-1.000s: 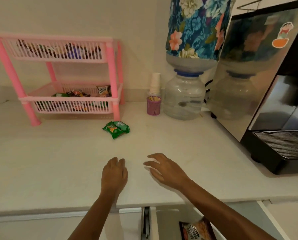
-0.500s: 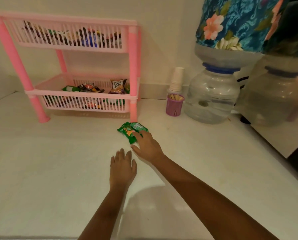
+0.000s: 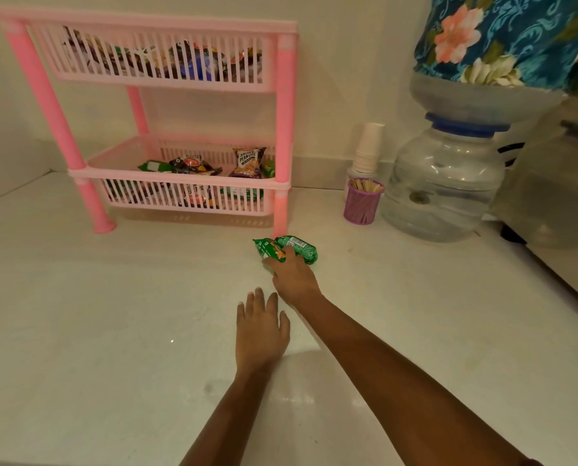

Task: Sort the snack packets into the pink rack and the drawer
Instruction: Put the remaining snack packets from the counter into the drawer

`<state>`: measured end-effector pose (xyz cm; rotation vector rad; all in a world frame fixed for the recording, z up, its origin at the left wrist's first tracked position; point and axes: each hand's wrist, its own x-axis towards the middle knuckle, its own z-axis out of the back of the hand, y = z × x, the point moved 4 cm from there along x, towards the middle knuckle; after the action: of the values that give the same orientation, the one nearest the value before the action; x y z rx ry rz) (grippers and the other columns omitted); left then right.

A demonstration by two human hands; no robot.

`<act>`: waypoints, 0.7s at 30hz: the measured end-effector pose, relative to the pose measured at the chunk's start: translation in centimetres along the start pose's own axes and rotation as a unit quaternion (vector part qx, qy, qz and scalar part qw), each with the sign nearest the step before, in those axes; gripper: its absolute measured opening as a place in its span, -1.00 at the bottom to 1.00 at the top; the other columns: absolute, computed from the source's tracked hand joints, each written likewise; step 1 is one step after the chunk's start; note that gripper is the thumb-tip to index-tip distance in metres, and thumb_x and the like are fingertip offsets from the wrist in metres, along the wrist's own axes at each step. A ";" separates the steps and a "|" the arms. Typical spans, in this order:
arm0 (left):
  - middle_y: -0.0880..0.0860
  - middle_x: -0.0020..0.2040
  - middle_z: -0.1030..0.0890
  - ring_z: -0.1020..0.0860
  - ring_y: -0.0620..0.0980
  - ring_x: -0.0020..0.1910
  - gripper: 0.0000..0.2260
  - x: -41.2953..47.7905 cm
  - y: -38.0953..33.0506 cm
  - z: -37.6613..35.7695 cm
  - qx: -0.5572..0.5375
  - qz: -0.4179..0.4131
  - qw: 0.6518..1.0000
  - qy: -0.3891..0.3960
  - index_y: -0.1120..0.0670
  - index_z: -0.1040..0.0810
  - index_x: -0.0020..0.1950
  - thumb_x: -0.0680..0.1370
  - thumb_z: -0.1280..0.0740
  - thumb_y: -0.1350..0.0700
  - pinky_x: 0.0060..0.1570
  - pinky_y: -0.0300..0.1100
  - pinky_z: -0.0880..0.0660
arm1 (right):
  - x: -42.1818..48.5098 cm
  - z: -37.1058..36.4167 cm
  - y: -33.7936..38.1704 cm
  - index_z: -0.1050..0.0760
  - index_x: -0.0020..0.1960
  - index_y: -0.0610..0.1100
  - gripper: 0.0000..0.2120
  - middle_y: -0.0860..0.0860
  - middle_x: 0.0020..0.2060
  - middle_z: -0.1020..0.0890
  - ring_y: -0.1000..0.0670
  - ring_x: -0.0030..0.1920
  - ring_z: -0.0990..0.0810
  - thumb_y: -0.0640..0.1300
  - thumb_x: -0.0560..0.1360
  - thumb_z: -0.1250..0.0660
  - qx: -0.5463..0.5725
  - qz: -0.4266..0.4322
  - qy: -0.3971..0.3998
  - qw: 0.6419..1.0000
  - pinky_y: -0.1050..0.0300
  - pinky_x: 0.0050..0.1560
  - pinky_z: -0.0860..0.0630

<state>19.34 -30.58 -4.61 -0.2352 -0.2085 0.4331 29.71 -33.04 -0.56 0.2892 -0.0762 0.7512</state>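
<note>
The tabletop (image 3: 112, 331) at lower left looks smooth and pale, with a faint sheen. The pink rack (image 3: 282, 129) at upper left is slatted, slightly glossy plastic. The green snack packets (image 3: 297, 247) at centre are shiny crinkled film. At right, the water jar (image 3: 442, 190) is clear plastic under a printed floral cloth cover (image 3: 503, 38).

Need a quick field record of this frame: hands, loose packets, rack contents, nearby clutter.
right hand: fingers resting on the green snack packets, not lifted
left hand: flat on the white counter, empty
loose packets: two green ones, lying by the pink rack's front right leg
rack upper tier: packets, hard to identify through slats
rack lower tier: salted peanuts packet plus others
clutter: purple toothpick holder, paper cup stack, water dispenser jar
drawer: not in view
</note>
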 end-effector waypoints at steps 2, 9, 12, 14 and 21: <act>0.13 0.52 -0.20 -0.14 0.10 0.51 -0.57 -0.1 0.0 0.1 0.000 0.002 1.000 0.001 0.09 -0.19 0.47 0.61 0.02 0.02 0.50 -0.01 -0.08 | -0.7 0.3 -0.2 -0.44 0.29 -0.08 -0.64 -0.23 0.34 -0.29 -0.25 0.23 -0.39 -0.29 0.53 -0.15 0.052 -0.011 -0.014 0.999 -0.05 0.21 -0.43; 0.13 0.39 -0.38 -0.35 0.06 0.36 -0.64 -0.8 -0.4 0.8 0.003 -0.019 0.999 -0.025 0.11 -0.33 0.37 0.60 -0.01 0.09 0.37 -0.09 -0.29 | -6.6 2.5 -1.6 -0.55 0.12 -0.12 -0.77 -0.17 0.20 -0.42 -0.19 0.13 -0.52 -0.18 0.46 -0.32 0.193 -0.055 -0.093 0.975 0.01 0.19 -0.50; 0.17 0.37 -0.41 -0.39 0.09 0.32 -0.66 -1.5 -0.7 1.0 -0.005 -0.022 0.999 -0.031 0.15 -0.37 0.34 0.60 -0.05 0.14 0.34 -0.09 -0.31 | -10.0 4.2 -3.0 -0.58 0.03 -0.10 -0.80 -0.11 0.13 -0.47 -0.09 0.11 -0.54 -0.11 0.42 -0.41 0.232 -0.068 -0.113 0.964 0.13 0.14 -0.53; 0.20 0.35 -0.43 -0.41 0.14 0.30 -0.66 -2.1 -1.0 1.1 -0.005 -0.020 0.999 -0.030 0.18 -0.39 0.33 0.59 -0.07 0.16 0.32 -0.06 -0.32 | -12.7 5.5 -4.1 -0.58 -0.02 -0.11 -0.86 -0.10 0.10 -0.50 -0.03 0.10 -0.54 -0.14 0.43 -0.41 0.250 -0.065 -0.135 0.957 0.27 0.04 -0.52; 0.28 0.18 -0.51 -0.48 0.23 0.13 -0.72 -5.3 -3.3 1.3 -0.011 -0.038 0.999 -0.035 0.28 -0.47 0.20 0.55 -0.14 0.23 0.16 0.04 -0.39 | -24.3 9.7 -7.6 -0.43 0.04 0.17 -0.75 0.28 0.00 -0.42 0.25 -0.04 -0.48 -0.07 0.42 -0.37 0.276 -0.017 -0.151 0.949 0.53 -0.18 -0.42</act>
<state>15.56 -35.56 -3.28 -0.2334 -0.2907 0.3636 17.46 -57.12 2.80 0.9398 -0.1504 0.6782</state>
